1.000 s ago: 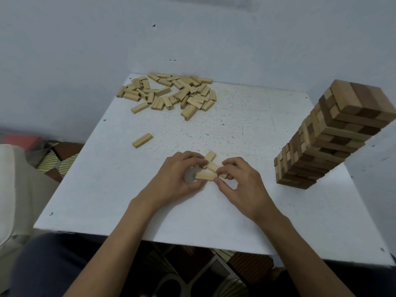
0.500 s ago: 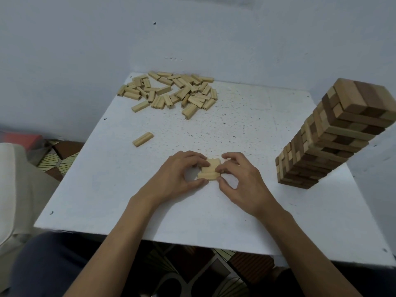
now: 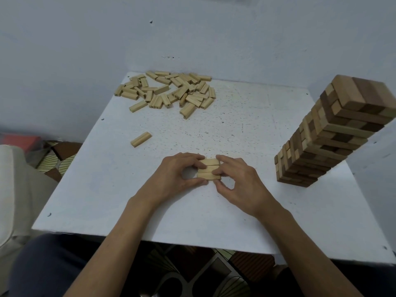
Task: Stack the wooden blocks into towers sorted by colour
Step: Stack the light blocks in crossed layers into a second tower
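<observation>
A white counter [image 3: 235, 221] carries everything. At its right edge stands the tall tower [image 3: 334, 133], built of mixed pale and dark wooden blocks in crossed layers. Far to the tower's left, toward the back wall, lies a loose pile of pale blocks [image 3: 169, 91], scattered flat and at all angles. Nearer the person and to the tower's left, well apart from it, both hands meet on the counter. The left hand [image 3: 171, 176] has its fingers curled and its thumb pressed in, pinching the left ends of a short row of pale blocks [image 3: 209, 169]. The right hand [image 3: 242, 185] pinches the right ends in the same way. The row lies flat, its blocks side by side and touching. Farther left of the tower, between pile and hands, rests a lone pale block [image 3: 141, 139].
</observation>
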`<state>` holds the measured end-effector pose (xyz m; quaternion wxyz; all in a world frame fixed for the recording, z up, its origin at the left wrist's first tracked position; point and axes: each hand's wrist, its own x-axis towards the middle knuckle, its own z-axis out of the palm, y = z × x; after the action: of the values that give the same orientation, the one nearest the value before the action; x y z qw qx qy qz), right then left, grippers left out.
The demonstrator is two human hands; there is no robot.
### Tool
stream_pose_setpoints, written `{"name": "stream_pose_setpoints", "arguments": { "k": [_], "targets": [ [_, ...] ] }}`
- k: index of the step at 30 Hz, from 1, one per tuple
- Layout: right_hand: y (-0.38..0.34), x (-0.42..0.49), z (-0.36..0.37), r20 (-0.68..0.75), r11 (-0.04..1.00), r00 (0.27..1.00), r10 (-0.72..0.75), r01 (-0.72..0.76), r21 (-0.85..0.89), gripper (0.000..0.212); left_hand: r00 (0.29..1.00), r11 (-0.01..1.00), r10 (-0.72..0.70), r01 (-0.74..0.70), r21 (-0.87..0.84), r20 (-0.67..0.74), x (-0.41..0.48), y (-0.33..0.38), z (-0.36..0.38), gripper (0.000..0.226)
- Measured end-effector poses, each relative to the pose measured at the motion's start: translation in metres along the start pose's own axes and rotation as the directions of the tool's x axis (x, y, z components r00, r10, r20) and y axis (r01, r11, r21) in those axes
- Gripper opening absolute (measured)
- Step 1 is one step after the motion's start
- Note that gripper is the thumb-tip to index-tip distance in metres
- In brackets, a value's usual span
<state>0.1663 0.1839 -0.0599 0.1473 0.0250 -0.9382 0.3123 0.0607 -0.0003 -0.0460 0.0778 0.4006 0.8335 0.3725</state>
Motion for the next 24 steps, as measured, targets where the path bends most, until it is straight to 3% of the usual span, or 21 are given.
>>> {"name": "stream_pose_setpoints", "arguments": {
  "k": [11,24],
  "targets": [
    [-0.003,0.008,0.002,0.027,0.999,1.000,0.000,0.002,-0.052,0.018,0.996,0.996,0.007,-0.015,0.090,0.088,0.002,-0.003,-0.015,0.032],
    [-0.076,0.097,0.069,0.238,0.978,0.950,-0.203,0.207,0.011,0.024,0.956,0.946,-0.247,0.273,0.175,-0.157,-0.060,-0.065,-0.092,0.052]
  ]
}}
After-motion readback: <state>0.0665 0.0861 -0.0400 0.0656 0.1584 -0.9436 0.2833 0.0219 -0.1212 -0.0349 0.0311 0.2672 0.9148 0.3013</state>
